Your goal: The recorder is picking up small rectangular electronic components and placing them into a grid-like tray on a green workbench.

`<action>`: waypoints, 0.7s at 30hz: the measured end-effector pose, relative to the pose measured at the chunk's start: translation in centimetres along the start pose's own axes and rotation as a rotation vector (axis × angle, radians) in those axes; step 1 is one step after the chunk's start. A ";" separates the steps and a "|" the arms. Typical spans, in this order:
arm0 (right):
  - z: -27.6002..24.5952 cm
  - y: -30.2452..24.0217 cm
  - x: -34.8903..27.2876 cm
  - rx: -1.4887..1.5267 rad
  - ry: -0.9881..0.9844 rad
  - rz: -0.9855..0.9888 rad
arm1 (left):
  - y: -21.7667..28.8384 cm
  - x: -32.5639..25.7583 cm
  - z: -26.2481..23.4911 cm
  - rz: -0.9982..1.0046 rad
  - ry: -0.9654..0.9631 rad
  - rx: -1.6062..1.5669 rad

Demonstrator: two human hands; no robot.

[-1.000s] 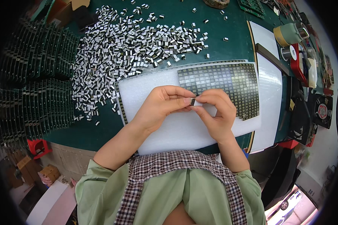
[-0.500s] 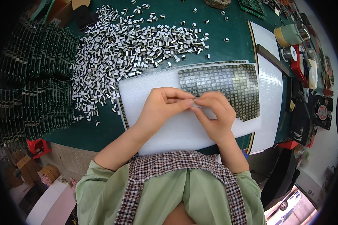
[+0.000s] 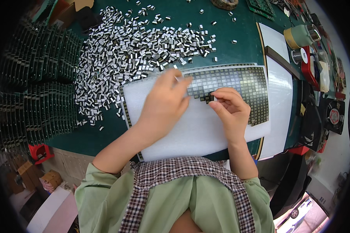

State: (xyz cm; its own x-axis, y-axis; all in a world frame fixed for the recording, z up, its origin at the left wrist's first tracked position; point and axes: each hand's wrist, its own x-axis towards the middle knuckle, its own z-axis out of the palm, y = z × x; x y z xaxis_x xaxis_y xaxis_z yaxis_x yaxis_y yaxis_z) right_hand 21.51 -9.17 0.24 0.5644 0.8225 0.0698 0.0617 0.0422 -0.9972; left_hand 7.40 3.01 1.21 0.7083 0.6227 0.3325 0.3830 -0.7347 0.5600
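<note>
My right hand pinches a small black-and-white block between thumb and fingertips, above the white foam sheet. My left hand hovers over the foam's upper left part, its fingers smeared by motion. Something pale shows at those fingertips, too blurred to name. On the foam's right side lie tight rows of small square dark pieces, their stepped edge close to my right hand. Beyond the foam spreads a large heap of loose small black-and-white blocks.
Racks of upright green circuit boards stand at the left. Right of the foam are a white board, a dark bar, a solder wire spool and a pale green container. A red stool shows at lower left.
My hands were together at the fingertips and are now apart. The left has moved left and away from me; the right has shifted slightly right, with the block now visible in it.
</note>
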 end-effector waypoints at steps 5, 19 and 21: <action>0.1 -0.2 0.1 0.022 0.001 0.015 | 0.5 -1.3 1.3 0.282 -0.225 0.247; 0.6 -0.7 -0.3 -0.458 -0.031 -0.375 | -0.6 -0.9 -0.1 -0.814 -0.442 -1.604; 0.6 -0.5 -0.3 -0.460 -0.025 -0.429 | -0.5 -1.1 0.2 -0.814 -0.423 -1.591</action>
State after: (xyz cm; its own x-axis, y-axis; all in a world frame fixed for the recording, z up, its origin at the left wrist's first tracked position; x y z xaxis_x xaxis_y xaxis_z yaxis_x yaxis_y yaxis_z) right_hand 20.88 -9.09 0.69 0.3918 0.7999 0.4545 0.6289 0.1277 -0.7669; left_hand 6.53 2.64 0.36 0.8373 0.3650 -0.4070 -0.0127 0.7572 0.6530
